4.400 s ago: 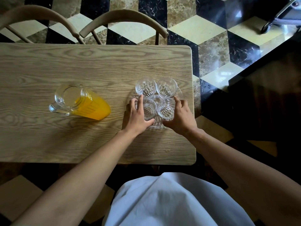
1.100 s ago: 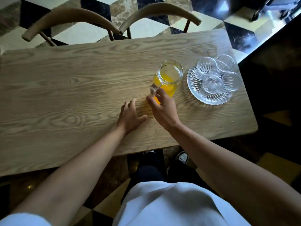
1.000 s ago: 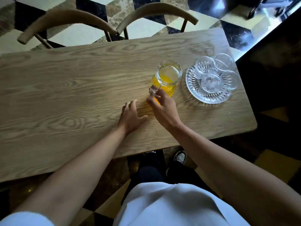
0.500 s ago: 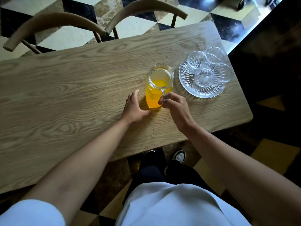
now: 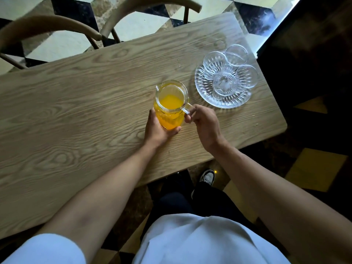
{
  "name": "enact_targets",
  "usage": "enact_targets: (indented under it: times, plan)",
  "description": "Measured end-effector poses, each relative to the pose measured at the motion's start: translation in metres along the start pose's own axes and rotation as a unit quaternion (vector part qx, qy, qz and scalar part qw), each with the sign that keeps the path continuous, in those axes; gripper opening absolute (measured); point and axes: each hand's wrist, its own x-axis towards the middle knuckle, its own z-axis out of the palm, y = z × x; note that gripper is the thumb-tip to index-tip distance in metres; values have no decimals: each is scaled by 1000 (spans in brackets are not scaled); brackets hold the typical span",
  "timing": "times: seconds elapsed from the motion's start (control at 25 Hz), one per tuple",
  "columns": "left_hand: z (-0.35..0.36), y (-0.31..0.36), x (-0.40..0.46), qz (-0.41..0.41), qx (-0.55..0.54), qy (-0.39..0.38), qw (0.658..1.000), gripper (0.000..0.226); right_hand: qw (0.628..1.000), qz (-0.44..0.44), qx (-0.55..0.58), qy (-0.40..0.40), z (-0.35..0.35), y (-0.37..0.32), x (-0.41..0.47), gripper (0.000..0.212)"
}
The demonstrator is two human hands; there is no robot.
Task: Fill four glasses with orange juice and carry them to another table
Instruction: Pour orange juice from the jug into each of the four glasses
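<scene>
A glass pitcher partly full of orange juice stands upright on the wooden table. My right hand grips its clear handle. My left hand cups the lower side of the pitcher, thumb and fingers curved round its base. To the right sits a cut-glass tray with several empty glasses clustered on it, near the table's right end. Neither hand touches the tray.
Two curved wooden chair backs stand along the table's far edge. The right table edge lies close to the tray, with a dark surface beyond. Patterned floor tiles show around the table. My shoe is visible below the near edge.
My right hand has closed on the pitcher's handle, which now points right. My left hand moved from flat on the table to round the pitcher's base.
</scene>
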Motion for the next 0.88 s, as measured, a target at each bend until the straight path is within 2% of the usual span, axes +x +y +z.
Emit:
enact_targets:
  times: [0.16,0.44,0.6,0.88]
  plan:
    - [15,1,-2,-17,-17,56,998,107,1000,22,0,-8,0,-4,2,33]
    - [18,2,-2,-31,-35,79,996,85,999,18,-4,32,14,-6,6,43]
    - [16,15,-4,-15,-16,74,997,83,997,37,5,71,10,-15,12,28]
    - [30,51,-8,6,-2,36,999,88,996,-2,-7,84,-15,-53,1,22]
